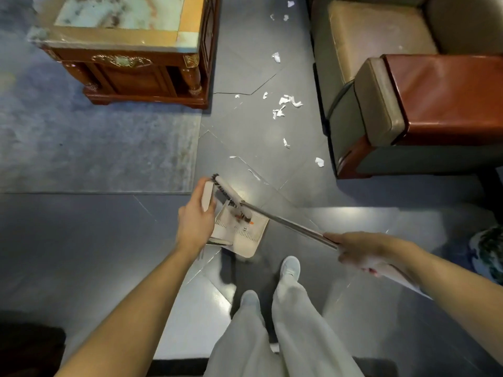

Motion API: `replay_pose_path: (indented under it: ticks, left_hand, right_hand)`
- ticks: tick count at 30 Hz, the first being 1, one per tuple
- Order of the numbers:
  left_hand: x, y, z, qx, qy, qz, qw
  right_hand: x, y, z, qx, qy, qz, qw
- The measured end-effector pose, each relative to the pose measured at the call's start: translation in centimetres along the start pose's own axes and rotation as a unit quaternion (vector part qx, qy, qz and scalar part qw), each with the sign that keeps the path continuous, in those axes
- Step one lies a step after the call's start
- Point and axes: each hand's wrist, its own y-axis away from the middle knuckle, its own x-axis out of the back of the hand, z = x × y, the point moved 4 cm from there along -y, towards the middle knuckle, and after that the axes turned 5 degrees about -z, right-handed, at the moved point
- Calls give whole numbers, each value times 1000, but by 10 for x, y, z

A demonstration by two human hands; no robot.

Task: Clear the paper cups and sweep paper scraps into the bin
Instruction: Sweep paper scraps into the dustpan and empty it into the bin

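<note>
- The dark tiled floor (272,148) ran between the armchair (381,85) and the wooden table (122,39). That lane was your working strip, so you did best to sweep along it toward yourself, not sideways onto the rug (95,148).
- No paper cups and no bin showed in view, so I judged sweeping to be the step in hand.
- The dustpan (242,236) hung tilted just ahead of your feet, its lip off the tiles. It needed to sit flat on the floor before any stroke, or scraps would slide under it.
- The broom head (227,190) lay against the pan's upper edge with its pole (285,223) slanting back to you. You had to lift it clear and reach past the far pieces.
- Your left grip (194,221) was curled round the dustpan's handle; your right grip (351,247) was closed round the pole, low on it. A higher hold would likely have given more reach.
- The paper scraps (285,104) lay scattered well ahead, the thickest cluster near the chair's front. Short, light strokes suited them, since torn paper flutters.
</note>
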Motion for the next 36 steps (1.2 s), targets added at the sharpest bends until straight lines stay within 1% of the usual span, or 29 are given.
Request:
replay_pose_path:
  ticks: [2,4,7,9,13,16,18,21,22,27,31,33,36]
  left_hand:
    - [5,-20,4,18,4,15,1000]
    - [11,-46,8,32,8,36,999]
    - [17,-88,18,50,20,68,996]
    - [20,-119,25,54,26,90,994]
    - [28,-194,41,63,17,103,993]
    - [29,-239,46,86,26,104,990]
    - [27,-254,49,94,34,108,989]
    - [23,-267,54,103,30,106,989]
    - [23,-270,57,106,34,104,988]
    - [19,-276,66,101,30,65,992]
    - [19,-286,81,92,21,37,995]
    - [22,-290,86,83,7,21,996]
    - [33,-291,88,64,-11,0,998]
  right_hand:
    - [32,-13,-10,13,13,27,999]
    - [69,-33,-26,38,56,33,997]
    - [133,-75,-53,53,117,55,990]
    - [177,-108,-73,64,132,78,986]
    - [244,-167,-112,65,171,110,977]
    - [263,-197,-126,75,208,75,972]
    - [265,-207,-124,79,225,26,971]
    - [259,-206,-107,89,191,-76,975]
    - [260,-202,-98,94,168,-97,977]
    - [288,-175,-64,117,49,-110,986]
    - [310,-152,-46,126,31,-70,989]
    - [316,-148,-34,101,27,-43,994]
    - [323,-149,-22,51,25,34,998]
